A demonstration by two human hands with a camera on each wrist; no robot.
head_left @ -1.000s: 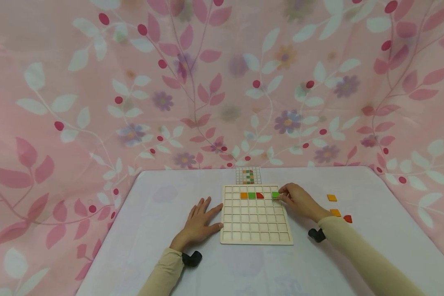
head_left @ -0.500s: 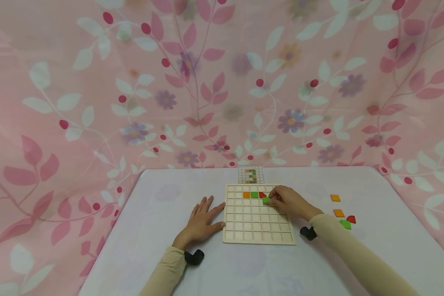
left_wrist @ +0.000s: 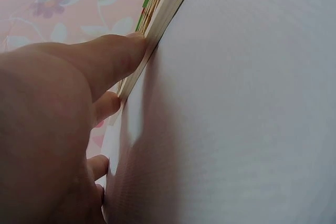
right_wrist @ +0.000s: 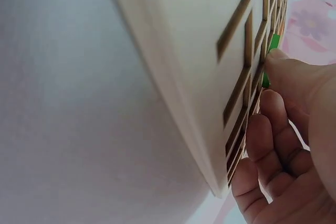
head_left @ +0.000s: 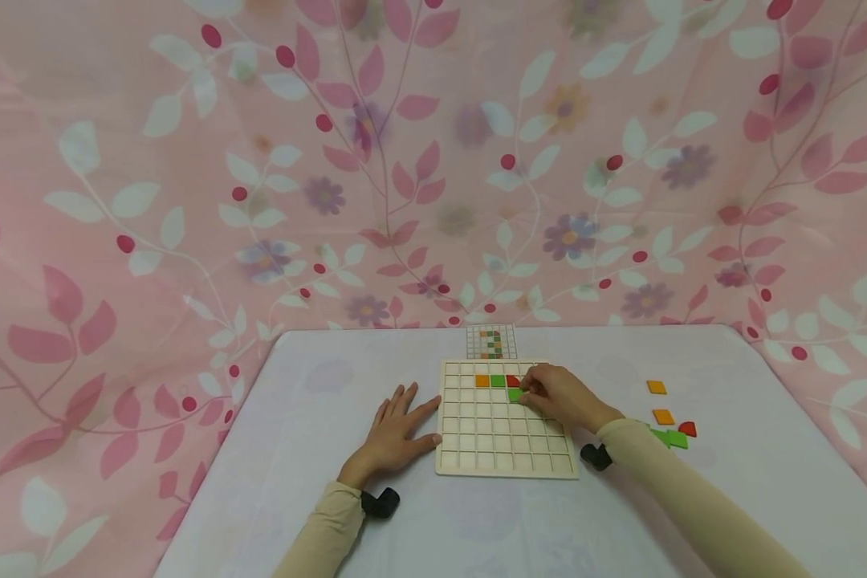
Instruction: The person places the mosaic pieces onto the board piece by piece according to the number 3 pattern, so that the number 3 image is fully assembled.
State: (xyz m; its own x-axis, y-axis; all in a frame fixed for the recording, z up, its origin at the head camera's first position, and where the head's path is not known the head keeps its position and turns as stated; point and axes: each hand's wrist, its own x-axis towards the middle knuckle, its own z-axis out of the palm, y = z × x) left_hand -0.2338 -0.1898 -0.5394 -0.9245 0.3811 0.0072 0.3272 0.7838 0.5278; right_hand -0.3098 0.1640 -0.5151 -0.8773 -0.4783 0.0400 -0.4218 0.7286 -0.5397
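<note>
A pale wooden grid board [head_left: 477, 449] lies on the table. In its upper part sit an orange square tile [head_left: 482, 380], a green square tile [head_left: 498, 380] and a red tile [head_left: 513, 380] with a curved side, in a row. Just below the red one, my right hand [head_left: 563, 395] pinches another green square tile [head_left: 515, 395] at a cell; the right wrist view shows the thumb over green. My left hand [head_left: 390, 441] has its fingers spread, with thumb and index finger touching the board's left edge, as the left wrist view also shows [left_wrist: 52, 103].
Behind the board, a printed pattern card [head_left: 491, 342] shows a coloured grid. Right of the board lie two orange tiles [head_left: 656, 388], a red curved tile [head_left: 687, 429] and green tiles [head_left: 677, 439], partly behind the right sleeve [head_left: 665, 474]. A pink floral cloth [head_left: 433, 201] hangs behind the table.
My right hand has carried the green tile leftward from the board's upper right to a cell under the red tile, lowering it there. The left hand keeps its place at the board's edge.
</note>
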